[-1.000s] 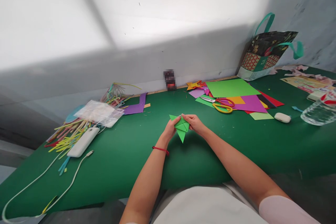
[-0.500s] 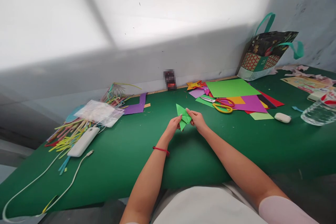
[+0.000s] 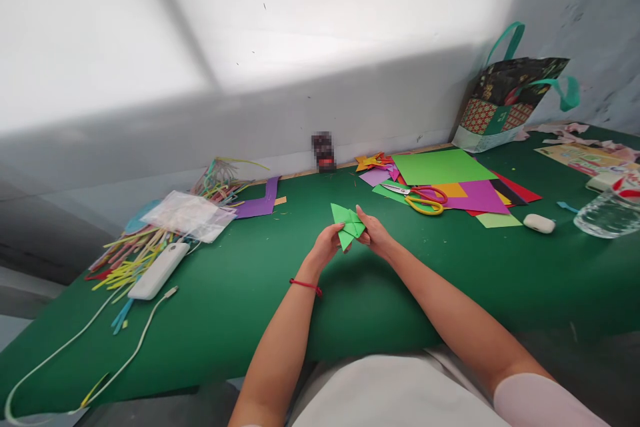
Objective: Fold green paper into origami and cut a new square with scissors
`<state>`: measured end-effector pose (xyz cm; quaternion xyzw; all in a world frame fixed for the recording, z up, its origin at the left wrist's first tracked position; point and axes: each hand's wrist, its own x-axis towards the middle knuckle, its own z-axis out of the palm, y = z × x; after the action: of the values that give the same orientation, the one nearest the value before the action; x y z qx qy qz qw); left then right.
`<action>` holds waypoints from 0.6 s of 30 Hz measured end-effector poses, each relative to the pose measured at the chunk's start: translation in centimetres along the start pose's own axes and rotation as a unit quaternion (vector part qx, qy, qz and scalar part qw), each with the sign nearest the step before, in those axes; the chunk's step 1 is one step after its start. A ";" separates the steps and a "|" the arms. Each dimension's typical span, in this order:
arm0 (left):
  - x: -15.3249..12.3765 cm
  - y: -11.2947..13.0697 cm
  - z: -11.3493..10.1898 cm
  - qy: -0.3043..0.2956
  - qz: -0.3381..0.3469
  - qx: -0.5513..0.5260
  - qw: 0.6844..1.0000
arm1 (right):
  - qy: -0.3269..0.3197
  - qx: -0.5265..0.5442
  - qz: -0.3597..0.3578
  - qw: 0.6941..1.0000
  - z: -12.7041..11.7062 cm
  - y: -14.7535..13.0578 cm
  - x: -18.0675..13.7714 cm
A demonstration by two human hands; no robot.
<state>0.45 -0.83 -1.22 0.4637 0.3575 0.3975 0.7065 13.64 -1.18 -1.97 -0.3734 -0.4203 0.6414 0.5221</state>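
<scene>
A folded piece of light green paper (image 3: 347, 223) with pointed corners is held just above the dark green table (image 3: 250, 280). My left hand (image 3: 326, 245) pinches its lower left side, and a red string bracelet sits on that wrist. My right hand (image 3: 374, 232) pinches the paper's right side, fingers closed on a fold. Both hands meet at the middle of the table, a little in front of my body.
Coloured paper sheets (image 3: 445, 177) and orange-yellow scissors (image 3: 423, 199) lie at the back right, next to a patterned gift bag (image 3: 505, 103). A white case (image 3: 539, 223) and clear plastic container (image 3: 605, 213) sit right. At left lie coloured strips (image 3: 133, 253), a power bank (image 3: 157, 270) with cable, and a plastic bag (image 3: 187, 213).
The folded green paper was turned between my hands from lying wide and flat to standing more upright, and it moved slightly up and away from me. Both hands kept their grip.
</scene>
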 end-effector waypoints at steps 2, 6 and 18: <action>-0.1 0.0 0.0 -0.006 0.002 0.001 1.000 | -0.020 0.014 -0.001 1.000 -0.1 0.1 0.0; -0.1 -0.1 0.0 -0.012 0.011 0.003 1.000 | -0.038 0.034 -0.003 0.999 -0.1 0.4 0.1; 1.2 0.2 -0.8 0.078 0.070 0.095 0.990 | 0.089 0.038 -0.007 0.995 -0.7 0.5 0.9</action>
<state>0.20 0.57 -1.46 0.5204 0.4143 0.4446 0.5999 13.95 -0.21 -2.68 -0.4054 -0.3501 0.6174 0.5761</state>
